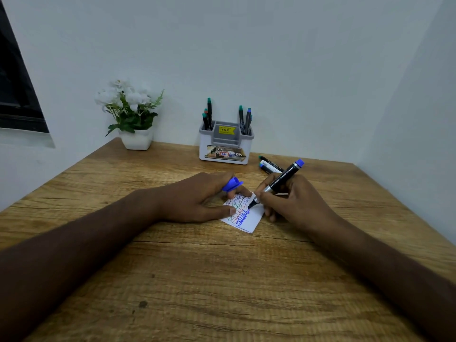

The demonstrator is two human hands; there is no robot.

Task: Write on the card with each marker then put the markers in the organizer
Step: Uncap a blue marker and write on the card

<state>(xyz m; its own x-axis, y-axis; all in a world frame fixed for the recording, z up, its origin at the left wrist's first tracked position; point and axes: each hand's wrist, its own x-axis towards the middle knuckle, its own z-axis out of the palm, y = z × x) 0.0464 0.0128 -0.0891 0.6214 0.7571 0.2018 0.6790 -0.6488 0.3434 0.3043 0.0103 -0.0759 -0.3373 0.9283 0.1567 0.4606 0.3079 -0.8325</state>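
A small white card (249,220) lies on the wooden table, covered with red, green and blue scribbles. My right hand (293,201) grips a black marker with a blue end (283,178), its tip touching the card at the end of the blue line. My left hand (197,198) presses on the card's left edge and holds the marker's blue cap (232,183) between its fingers. The white and grey organizer (225,144) stands at the back with several markers upright in its two side slots. Two more markers (270,166) lie on the table to the organizer's right.
A white pot of white flowers (133,114) stands at the back left against the wall. A dark window frame (17,82) is at the far left. The table (222,280) meets the wall at the back and ends on the right.
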